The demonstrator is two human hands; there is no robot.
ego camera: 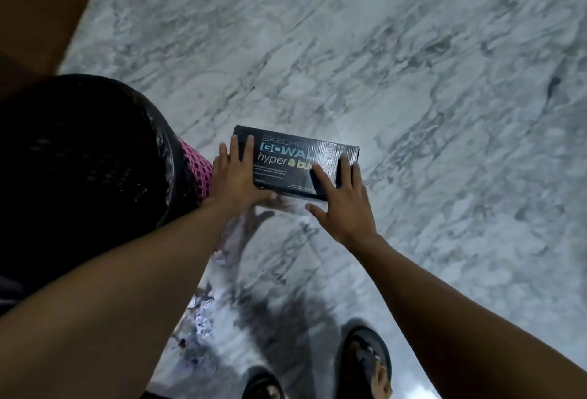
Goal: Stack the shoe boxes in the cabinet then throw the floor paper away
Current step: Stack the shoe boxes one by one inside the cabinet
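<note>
A black shoe box with blue and white lettering is in the middle of the head view, over the marble floor. My left hand grips its left end, fingers on the lid and thumb under the near edge. My right hand lies on its right end with the fingers spread flat on the lid. Crumpled pale paper lies on the floor below my left forearm. No cabinet interior is visible.
A pink mesh bin lined with a black bag stands at the left, touching my left wrist. A brown wooden panel fills the upper left corner. My feet in dark sandals are at the bottom. Grey marble floor spreads to the right.
</note>
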